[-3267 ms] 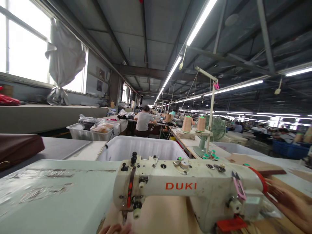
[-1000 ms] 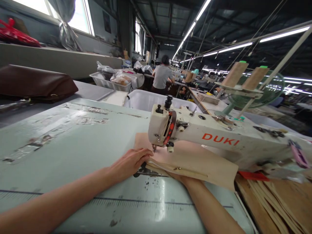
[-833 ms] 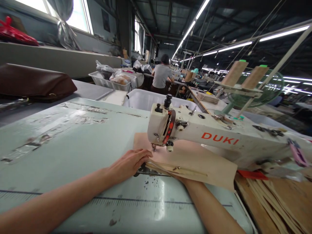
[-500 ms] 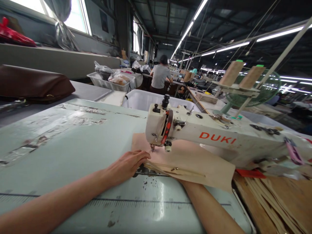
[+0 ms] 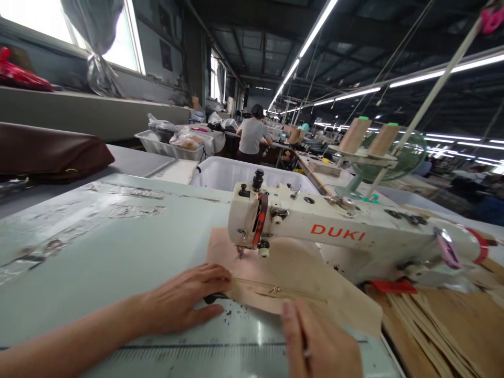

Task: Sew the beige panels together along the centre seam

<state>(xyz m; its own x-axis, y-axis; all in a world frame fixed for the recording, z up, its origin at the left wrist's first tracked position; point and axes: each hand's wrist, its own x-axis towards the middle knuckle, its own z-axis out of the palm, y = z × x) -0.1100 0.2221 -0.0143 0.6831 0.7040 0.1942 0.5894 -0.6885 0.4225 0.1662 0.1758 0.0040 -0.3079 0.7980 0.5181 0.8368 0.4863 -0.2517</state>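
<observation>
A beige leather-like panel (image 5: 283, 265) with a zipper (image 5: 291, 293) across it lies under the needle and presser foot of a white sewing machine (image 5: 299, 223). My left hand (image 5: 189, 294) rests flat at the panel's left front edge, fingers stretched out and thumb apart on the table. My right hand (image 5: 323, 341) is at the panel's front edge, below the zipper pull, slightly blurred. Its fingers are curled together, and a small dark, shiny bit shows between them; I cannot make out what it is.
Beige strips (image 5: 429, 325) lie on a wooden board at the right. Behind the machine stand a white bin (image 5: 252, 170) and thread cones (image 5: 354, 135). A brown leather bag (image 5: 55, 155) lies at the left. A person (image 5: 252, 135) sits farther back.
My right hand has come out from beneath the panel to its front edge. My left hand has shifted slightly left, its thumb now spread. The panel's front flap now lies flatter, and the view has shifted.
</observation>
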